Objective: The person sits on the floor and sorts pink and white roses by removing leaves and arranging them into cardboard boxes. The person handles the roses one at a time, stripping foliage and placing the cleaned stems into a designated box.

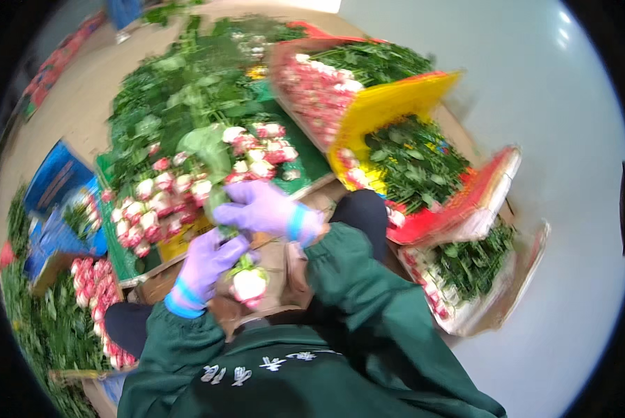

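Note:
A white rose with pink petal edges hangs head-down toward my lap. Just behind its bloom, my left hand, in a purple glove, grips the stem. My right hand, also gloved, is at the stem and green leaves farther up; motion blur hides whether its fingers close on them. The rose's large leaves stretch away from me between two groups of roses. Loose pink-and-white roses lie to the left on a green-covered table, and more roses lie to the right.
On the right stand a yellow wrapper, a red wrapper and a pale wrapper, holding roses. A blue crate-like container and more roses are at left. Beyond the table, part of a person shows. A pale wall borders the right.

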`<move>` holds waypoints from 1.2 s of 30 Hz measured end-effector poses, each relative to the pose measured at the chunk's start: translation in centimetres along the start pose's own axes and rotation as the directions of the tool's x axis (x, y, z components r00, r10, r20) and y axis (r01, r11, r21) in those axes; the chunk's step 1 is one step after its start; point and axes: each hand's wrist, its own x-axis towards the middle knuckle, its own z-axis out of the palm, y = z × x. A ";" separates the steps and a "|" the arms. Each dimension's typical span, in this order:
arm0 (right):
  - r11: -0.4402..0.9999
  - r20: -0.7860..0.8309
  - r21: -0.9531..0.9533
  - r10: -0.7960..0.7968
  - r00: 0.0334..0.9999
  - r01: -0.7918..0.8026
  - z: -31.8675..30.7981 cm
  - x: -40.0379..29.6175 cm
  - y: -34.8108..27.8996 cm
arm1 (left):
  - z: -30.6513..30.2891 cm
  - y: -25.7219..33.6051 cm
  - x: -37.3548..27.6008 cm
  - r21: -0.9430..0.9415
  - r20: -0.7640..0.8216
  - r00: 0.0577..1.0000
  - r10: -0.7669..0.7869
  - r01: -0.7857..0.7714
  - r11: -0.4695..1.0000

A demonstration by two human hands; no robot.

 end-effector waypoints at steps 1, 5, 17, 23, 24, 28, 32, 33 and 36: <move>0.992 0.055 0.045 0.111 0.992 -0.114 1.0 -0.5 -0.5 | -1.3 -1.4 -0.3 0.007 0.014 0.999 -0.041 0.041 0.999; 0.967 0.010 -0.241 -0.078 0.997 0.078 3.4 -1.4 1.9 | -3.1 -4.9 -1.5 0.139 0.161 0.985 0.064 -0.087 0.986; 0.758 0.122 -0.532 -0.372 0.920 0.377 9.8 -2.6 4.6 | -7.7 -10.1 -8.4 0.441 -0.269 0.920 0.284 -0.144 0.886; 0.730 0.124 -0.499 -0.474 0.872 0.467 10.7 -3.2 3.4 | -7.1 -8.5 -10.1 0.448 -0.379 0.853 0.358 -0.169 0.878; 0.700 0.122 -0.509 -0.517 0.847 0.501 11.0 -3.2 2.8 | -7.5 -8.4 -10.4 0.465 -0.392 0.831 0.395 -0.191 0.864; 0.704 0.151 -0.453 -0.544 0.826 0.547 10.8 -3.5 0.9 | -6.2 -6.9 -10.6 0.521 -0.404 0.793 0.456 -0.210 0.827; 0.736 0.106 -0.396 -0.558 0.823 0.550 9.1 -6.7 0.5 | -2.9 -6.5 -10.7 -0.134 -0.069 0.981 0.184 -0.191 0.972; 0.750 0.183 -0.403 -0.496 0.849 0.525 8.4 -5.5 -1.1 | -2.6 -5.5 -9.7 0.250 0.017 0.942 0.336 -0.329 0.910; 0.970 0.049 -0.099 -0.220 0.974 0.223 9.2 -4.4 -4.7 | -5.2 -3.1 -8.5 0.755 -0.032 0.845 0.534 -0.330 0.567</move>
